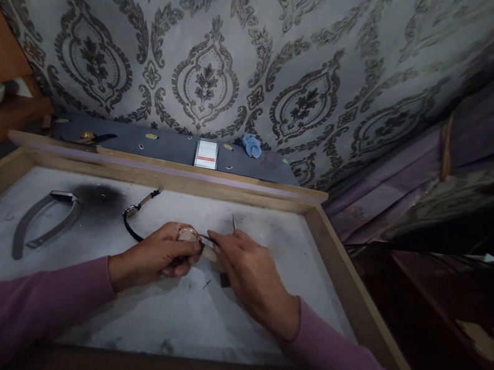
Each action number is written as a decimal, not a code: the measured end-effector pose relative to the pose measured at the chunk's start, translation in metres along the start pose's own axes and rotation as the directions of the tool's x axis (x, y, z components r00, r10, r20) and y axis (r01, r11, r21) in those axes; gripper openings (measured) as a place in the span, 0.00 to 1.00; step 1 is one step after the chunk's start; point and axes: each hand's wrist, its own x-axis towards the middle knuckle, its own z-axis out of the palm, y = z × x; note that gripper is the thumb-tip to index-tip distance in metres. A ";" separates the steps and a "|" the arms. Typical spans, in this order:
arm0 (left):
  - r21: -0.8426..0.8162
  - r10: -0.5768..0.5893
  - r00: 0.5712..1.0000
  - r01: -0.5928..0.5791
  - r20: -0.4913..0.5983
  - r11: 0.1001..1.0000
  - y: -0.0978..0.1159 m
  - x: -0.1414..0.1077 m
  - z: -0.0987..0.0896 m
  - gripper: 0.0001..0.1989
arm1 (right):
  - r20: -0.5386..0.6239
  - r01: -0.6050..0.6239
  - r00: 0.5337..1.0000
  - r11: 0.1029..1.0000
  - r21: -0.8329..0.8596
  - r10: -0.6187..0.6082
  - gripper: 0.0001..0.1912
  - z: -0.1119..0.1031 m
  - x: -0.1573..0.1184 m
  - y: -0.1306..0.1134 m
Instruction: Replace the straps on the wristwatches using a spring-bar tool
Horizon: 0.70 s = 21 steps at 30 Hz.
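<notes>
My left hand is closed around a round wristwatch with a gold-coloured rim, the thumb pressed on its lower edge. Beside it my right hand is closed, palm down, on a thin dark tool whose narrow end meets the watch case. A pale strap runs from the watch under my right fingers. Behind those fingers a slim metal point sticks up; whether it belongs to the same tool, I cannot tell. A tiny thin pin lies on the white surface below.
A wooden-rimmed white work tray lies under both hands. On it are a grey-banded watch at left and a black-strapped watch. Behind the rim sit a small white box, a crumpled blue cloth and a dark-and-yellow tool.
</notes>
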 end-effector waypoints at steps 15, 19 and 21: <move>-0.020 -0.019 1.000 0.018 -0.023 1.000 0.000 0.001 0.000 0.12 | 0.040 -0.044 0.998 0.997 -0.070 0.047 0.13 -0.006 0.001 -0.006; -0.019 -0.017 1.000 0.017 -0.017 1.000 0.000 0.002 0.000 0.12 | 0.043 -0.048 0.998 0.998 -0.041 0.049 0.13 -0.003 0.001 -0.005; -0.025 -0.023 1.000 0.022 -0.013 0.999 0.000 0.002 0.000 0.12 | 0.057 -0.056 0.997 0.998 -0.029 0.058 0.13 -0.003 0.002 -0.005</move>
